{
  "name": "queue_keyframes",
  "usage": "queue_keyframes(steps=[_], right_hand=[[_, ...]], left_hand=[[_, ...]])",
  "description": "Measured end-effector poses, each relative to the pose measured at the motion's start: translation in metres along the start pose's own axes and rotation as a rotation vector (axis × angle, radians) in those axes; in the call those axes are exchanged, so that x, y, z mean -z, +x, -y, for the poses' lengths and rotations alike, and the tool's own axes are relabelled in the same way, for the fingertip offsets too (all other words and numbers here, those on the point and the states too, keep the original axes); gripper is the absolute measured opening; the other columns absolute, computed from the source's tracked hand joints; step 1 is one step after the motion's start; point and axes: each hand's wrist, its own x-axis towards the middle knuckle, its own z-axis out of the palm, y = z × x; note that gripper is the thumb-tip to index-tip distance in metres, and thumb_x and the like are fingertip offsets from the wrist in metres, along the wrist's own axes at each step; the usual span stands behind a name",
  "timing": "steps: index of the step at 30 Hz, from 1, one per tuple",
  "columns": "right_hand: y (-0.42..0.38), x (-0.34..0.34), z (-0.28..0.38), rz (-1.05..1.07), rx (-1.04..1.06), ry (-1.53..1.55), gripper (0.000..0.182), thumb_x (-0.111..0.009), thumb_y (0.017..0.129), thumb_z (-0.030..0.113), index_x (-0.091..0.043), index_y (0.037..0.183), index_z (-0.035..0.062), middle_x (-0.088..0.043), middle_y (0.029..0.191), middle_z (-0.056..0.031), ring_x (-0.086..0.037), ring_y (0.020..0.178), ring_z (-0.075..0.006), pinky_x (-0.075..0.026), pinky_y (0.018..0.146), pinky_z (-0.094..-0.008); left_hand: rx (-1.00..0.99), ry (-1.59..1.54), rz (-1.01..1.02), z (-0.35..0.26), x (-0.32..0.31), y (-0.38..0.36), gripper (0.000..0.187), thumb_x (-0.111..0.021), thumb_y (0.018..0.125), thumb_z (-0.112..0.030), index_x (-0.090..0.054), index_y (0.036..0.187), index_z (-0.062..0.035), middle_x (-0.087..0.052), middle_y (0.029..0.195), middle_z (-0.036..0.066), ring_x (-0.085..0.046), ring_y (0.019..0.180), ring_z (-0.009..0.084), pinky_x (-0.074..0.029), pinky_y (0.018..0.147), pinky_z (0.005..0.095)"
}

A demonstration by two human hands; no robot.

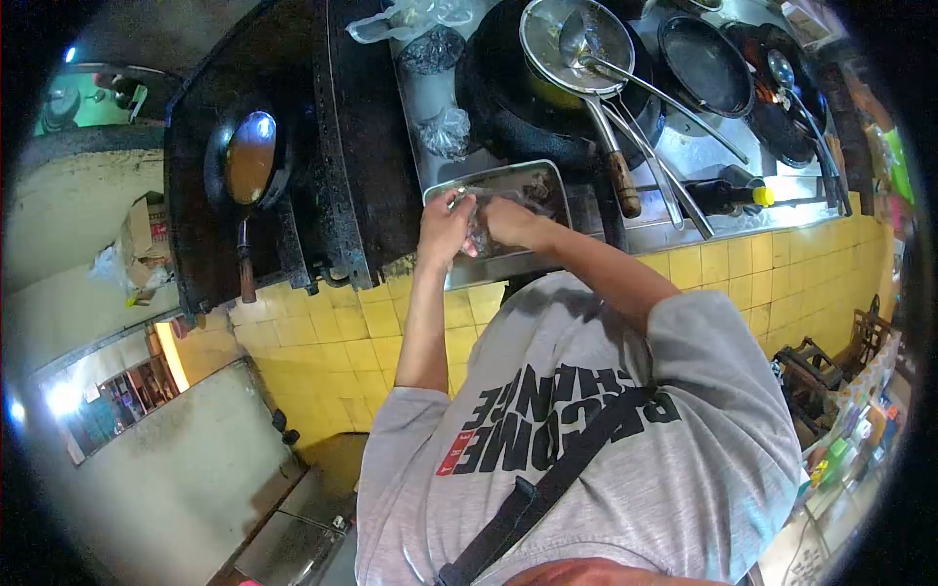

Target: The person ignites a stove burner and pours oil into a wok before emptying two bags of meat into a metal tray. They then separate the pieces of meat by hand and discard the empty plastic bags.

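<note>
My left hand (447,230) is closed on a clear plastic bag (478,234), its fingers pinched near the top. Close beside it, my right hand (514,223) has its fingers curled in against the bag; what they grip is hidden behind the back of the hand. Both hands are over a rectangular metal tray (564,195) at the counter's near edge. Some dark pieces of food (537,188) lie in the tray's far right part, too small to name.
Behind the tray a large black wok (498,107) carries a strainer (547,44) and a ladle (576,39). Tied plastic bags (445,134) stand left of it. Another pan (251,166) holds brown liquid at left. A dark bottle with a yellow cap (763,196) lies at right.
</note>
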Motion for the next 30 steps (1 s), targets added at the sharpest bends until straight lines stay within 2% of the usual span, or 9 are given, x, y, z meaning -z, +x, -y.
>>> queue_keyframes(steps=[3,4,7,8,12,15,20,24,30], right_hand=[[0.006,-0.002,0.002,-0.053,0.205,0.174,0.018,-0.055,0.076,0.023,-0.067,0.081,0.0107,-0.066,0.089,-0.0116,-0.062,0.088,-0.0283,-0.046,0.081,-0.0407],[0.015,0.004,0.004,0.243,0.162,0.135,0.021,-0.057,0.075,0.03,-0.069,0.082,0.0146,-0.065,0.1,-0.0109,-0.059,0.097,-0.0269,-0.043,0.086,-0.0411],[0.008,0.001,0.011,0.148,0.019,0.18,0.022,-0.057,0.076,0.033,-0.069,0.084,0.0164,-0.063,0.106,-0.0105,-0.058,0.1,-0.0271,-0.043,0.086,-0.0404],[0.005,0.006,0.018,0.271,0.016,0.045,0.023,-0.058,0.075,0.035,-0.068,0.086,0.0179,-0.061,0.109,-0.0101,-0.056,0.103,-0.0262,-0.043,0.087,-0.0407],[0.007,-0.001,0.014,0.251,-0.018,0.1,0.02,-0.06,0.075,0.032,-0.067,0.089,0.0197,-0.061,0.11,-0.0095,-0.056,0.104,-0.025,-0.042,0.088,-0.0401],[0.01,-0.009,0.003,0.306,0.101,0.382,0.021,-0.06,0.076,0.023,-0.062,0.097,0.0207,-0.06,0.111,-0.0082,-0.055,0.106,-0.024,-0.041,0.09,-0.0395],[0.008,-0.021,-0.008,0.163,0.431,0.101,0.008,-0.055,0.08,0.013,-0.057,0.085,0.0077,-0.061,0.079,-0.0047,-0.057,0.075,-0.0175,-0.046,0.071,-0.0331],[-0.004,-0.002,0.003,0.12,0.46,-0.057,0.01,-0.053,0.081,0.014,-0.057,0.088,0.0071,-0.062,0.085,-0.005,-0.056,0.078,-0.0171,-0.045,0.072,-0.032],[-0.029,0.014,0.026,0.045,0.245,0.398,0.016,-0.05,0.082,0.014,-0.061,0.085,0.0037,-0.063,0.092,-0.0115,-0.06,0.082,-0.0232,-0.046,0.077,-0.0364]], left_hand=[[0.003,0.027,0.03,0.005,0.0,0.003,0.018,-0.055,0.087,-0.017,-0.055,0.093,-0.0003,-0.04,0.054,0.0,-0.04,0.036,0.0104,-0.038,0.031,0.0271],[0.001,0.035,0.017,0.006,-0.001,0.003,0.018,-0.054,0.087,-0.017,-0.054,0.093,-0.0001,-0.04,0.054,0.0,-0.039,0.035,0.0104,-0.038,0.031,0.0272],[-0.004,0.001,0.035,0.017,0.001,0.008,0.018,-0.054,0.087,-0.017,-0.054,0.094,0.0005,-0.04,0.053,0.0,-0.039,0.035,0.0104,-0.037,0.03,0.0275],[0.01,0.006,0.025,0.02,0.001,0.009,0.018,-0.054,0.087,-0.017,-0.054,0.094,0.0006,-0.04,0.052,0.0,-0.039,0.034,0.0105,-0.037,0.03,0.0277],[0.019,0.031,-0.005,0.017,-0.001,0.007,0.019,-0.054,0.087,-0.017,-0.054,0.095,0.0011,-0.039,0.051,0.001,-0.039,0.034,0.0102,-0.037,0.03,0.0276],[0.018,0.061,-0.013,0.021,0.001,0.008,0.02,-0.055,0.087,-0.017,-0.054,0.096,0.0016,-0.041,0.051,0.001,-0.039,0.034,0.0101,-0.038,0.031,0.0275],[0.003,0.086,-0.004,0.03,0.005,0.018,0.024,-0.055,0.087,-0.02,-0.056,0.094,0.0035,-0.046,0.052,0.005,-0.042,0.035,0.0124,-0.041,0.032,0.029],[-0.012,0.055,-0.023,0.026,0.005,0.02,0.027,-0.055,0.087,-0.02,-0.055,0.099,0.0042,-0.046,0.051,0.005,-0.043,0.035,0.0127,-0.041,0.032,0.0292],[-0.042,0.155,-0.057,0.017,0.01,0.021,0.026,-0.054,0.088,-0.019,-0.055,0.099,0.0044,-0.047,0.052,0.006,-0.045,0.036,0.0128,-0.041,0.032,0.0297]])
